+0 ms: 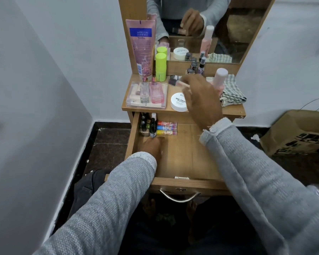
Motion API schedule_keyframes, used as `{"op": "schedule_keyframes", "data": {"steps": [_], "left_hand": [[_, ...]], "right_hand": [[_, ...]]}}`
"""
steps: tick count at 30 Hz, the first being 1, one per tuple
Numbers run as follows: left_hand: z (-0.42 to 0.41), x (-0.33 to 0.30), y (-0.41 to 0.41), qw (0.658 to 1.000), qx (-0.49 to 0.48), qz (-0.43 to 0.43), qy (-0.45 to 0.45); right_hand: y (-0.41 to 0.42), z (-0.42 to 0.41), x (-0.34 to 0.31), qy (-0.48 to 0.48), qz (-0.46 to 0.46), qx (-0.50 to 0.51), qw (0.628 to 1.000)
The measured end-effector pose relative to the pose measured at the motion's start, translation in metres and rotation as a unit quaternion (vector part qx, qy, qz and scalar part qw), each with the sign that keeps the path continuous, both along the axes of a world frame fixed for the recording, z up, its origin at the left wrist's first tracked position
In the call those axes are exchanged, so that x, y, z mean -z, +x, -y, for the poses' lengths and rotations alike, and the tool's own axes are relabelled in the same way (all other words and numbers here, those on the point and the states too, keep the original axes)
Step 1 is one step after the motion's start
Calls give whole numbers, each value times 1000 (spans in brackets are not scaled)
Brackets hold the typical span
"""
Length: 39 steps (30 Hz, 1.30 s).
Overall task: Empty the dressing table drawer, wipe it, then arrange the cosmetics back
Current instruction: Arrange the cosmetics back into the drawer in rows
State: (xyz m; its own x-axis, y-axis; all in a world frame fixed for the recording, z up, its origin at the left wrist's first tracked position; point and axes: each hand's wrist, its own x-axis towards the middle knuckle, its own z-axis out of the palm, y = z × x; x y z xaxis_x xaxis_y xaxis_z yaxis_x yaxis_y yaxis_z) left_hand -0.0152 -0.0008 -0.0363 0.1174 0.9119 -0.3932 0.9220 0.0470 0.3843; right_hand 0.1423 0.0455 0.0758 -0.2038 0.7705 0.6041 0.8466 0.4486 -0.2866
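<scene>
Above drawer, right hand (brush pinched)

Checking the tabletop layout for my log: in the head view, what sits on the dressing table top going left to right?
Clear plastic organiser tray holding two perfume bottles → round white nail polish remover tub → pale pink capped bottle → folded green checked cloth. The right hand hangs over the middle, gripping a small blurred item.

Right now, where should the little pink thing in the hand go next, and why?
Probably down into the drawer, beside the three lip balms. The right hand holds a small blurred pink item above the tabletop, and most of the drawer floor is bare.
</scene>
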Motion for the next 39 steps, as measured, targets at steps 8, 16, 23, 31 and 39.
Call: {"op": "schedule_keyframes", "data": {"steps": [8,16,23,31,39], "left_hand": [[0,-4,-10,998,-30,-41,-30],[5,-4,-5,998,2,-55,-14],[7,-9,-1,998,18,-65,-8],[12,-17,2,998,14,-62,-3],[12,-20,4,998,14,-64,-7]], "right_hand": [[-4,47,72,-190,105,-101,971],[-6,28,113,-347,102,-35,932],[-19,15,130,-321,132,-50,936],[-21,9,138,-304,154,-25,940],[-25,9,137,-310,156,-14,938]]}}
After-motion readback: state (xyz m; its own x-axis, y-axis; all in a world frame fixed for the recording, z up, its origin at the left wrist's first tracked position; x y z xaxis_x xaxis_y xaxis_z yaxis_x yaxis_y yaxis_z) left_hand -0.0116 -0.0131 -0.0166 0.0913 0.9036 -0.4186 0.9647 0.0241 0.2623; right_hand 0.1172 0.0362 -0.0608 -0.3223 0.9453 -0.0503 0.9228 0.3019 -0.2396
